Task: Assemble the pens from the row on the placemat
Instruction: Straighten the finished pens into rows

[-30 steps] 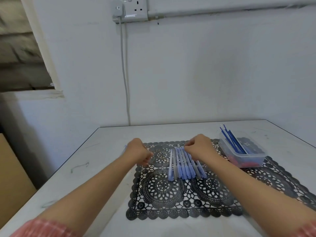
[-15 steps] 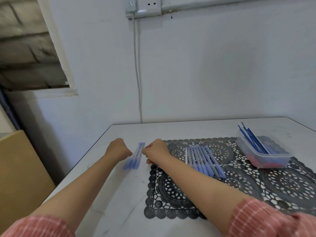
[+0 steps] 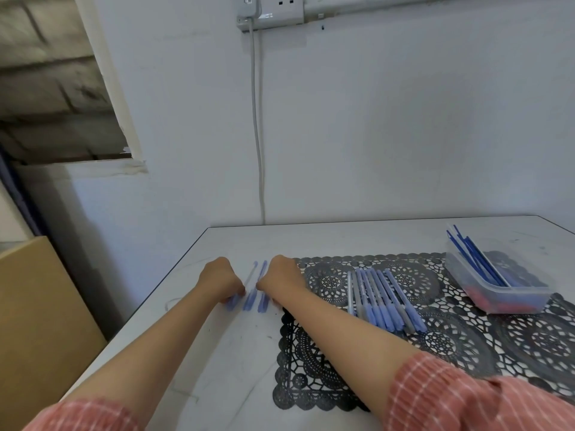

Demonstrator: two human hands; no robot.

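Left hand (image 3: pixel 222 279) + right hand (image 3: pixel 278 276) curled, flanking pens (image 3: pixel 262 301), grip unclear | just off placemat (image 3: pixel 298 377) edge

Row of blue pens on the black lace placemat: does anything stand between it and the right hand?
Nothing visible does: only bare black lace placemat separates the right hand from the row of blue pens.

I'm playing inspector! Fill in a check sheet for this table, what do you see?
Surface: white table, faint scuffs, lace placemat on it.
Job's things: row of pens on the placemat; few pens on bare table; box of blue refills.
Clutter: nothing seen.
Hands: left hand and right hand curled at the few pens; grip unclear.
Cables: grey cable hangs from wall socket.
Surroundings: white wall; brown board at left.
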